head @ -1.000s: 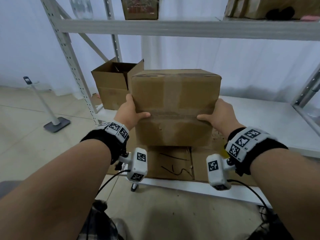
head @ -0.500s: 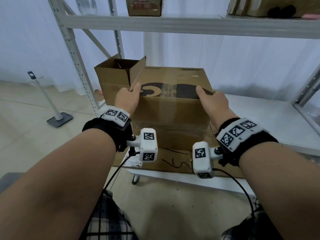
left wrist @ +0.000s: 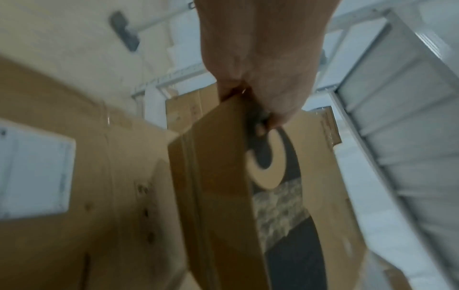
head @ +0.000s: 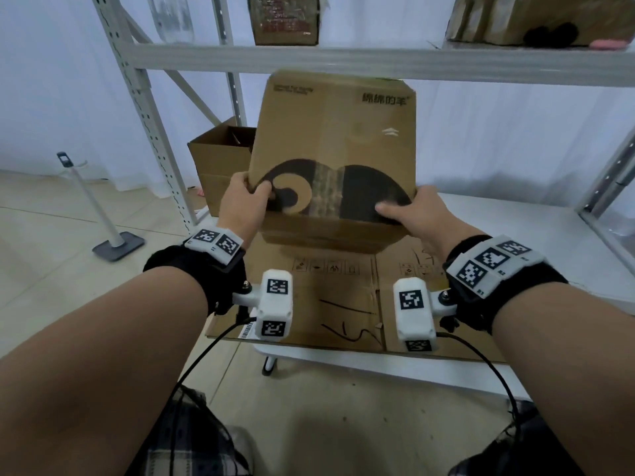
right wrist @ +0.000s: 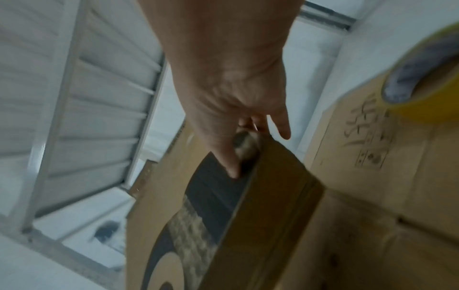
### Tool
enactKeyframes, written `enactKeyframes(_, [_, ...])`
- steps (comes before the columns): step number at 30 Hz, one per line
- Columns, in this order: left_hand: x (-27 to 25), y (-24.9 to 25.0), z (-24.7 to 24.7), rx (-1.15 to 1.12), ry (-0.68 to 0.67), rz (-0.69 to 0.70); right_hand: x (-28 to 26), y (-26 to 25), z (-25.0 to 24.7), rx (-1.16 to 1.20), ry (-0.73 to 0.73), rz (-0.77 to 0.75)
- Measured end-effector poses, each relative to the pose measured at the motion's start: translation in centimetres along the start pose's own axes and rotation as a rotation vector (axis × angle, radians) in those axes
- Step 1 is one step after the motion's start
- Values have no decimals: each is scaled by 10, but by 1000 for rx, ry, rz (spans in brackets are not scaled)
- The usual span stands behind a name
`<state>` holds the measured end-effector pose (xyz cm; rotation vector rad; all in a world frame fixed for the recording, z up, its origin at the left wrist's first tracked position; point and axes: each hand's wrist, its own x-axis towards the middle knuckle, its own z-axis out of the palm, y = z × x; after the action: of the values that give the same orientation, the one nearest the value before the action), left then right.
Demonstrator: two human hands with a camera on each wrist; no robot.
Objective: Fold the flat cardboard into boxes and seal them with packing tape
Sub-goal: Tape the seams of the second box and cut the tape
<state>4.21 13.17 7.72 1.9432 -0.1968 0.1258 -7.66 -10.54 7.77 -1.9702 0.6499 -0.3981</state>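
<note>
hands, two, left [head: 242, 202] and right [head: 417, 214], fingers gripping one printed box [head: 335, 139]; one open box [head: 220, 159] behind.

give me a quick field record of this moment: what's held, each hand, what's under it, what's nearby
held: printed box, tipped up, printed face toward the camera
left hand: grips the box's lower left corner
right hand: grips the lower right corner, thumb on the dark print
under: flat cardboard on the white table
nearby: open box behind left; tape roll on the cardboard
</note>
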Motion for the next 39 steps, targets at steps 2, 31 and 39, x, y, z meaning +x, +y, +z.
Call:
enactKeyframes(2, [-3, -12, 0, 131, -134, -53, 1, 10, -2, -200, -94, 37])
enactKeyframes(31, [-21, 29, -3, 94, 59, 410, -16, -8, -15, 6, 337, -296])
enactKeyframes(39, [-38, 55, 18, 157, -114, 700, -15, -12, 1, 137, -42, -230])
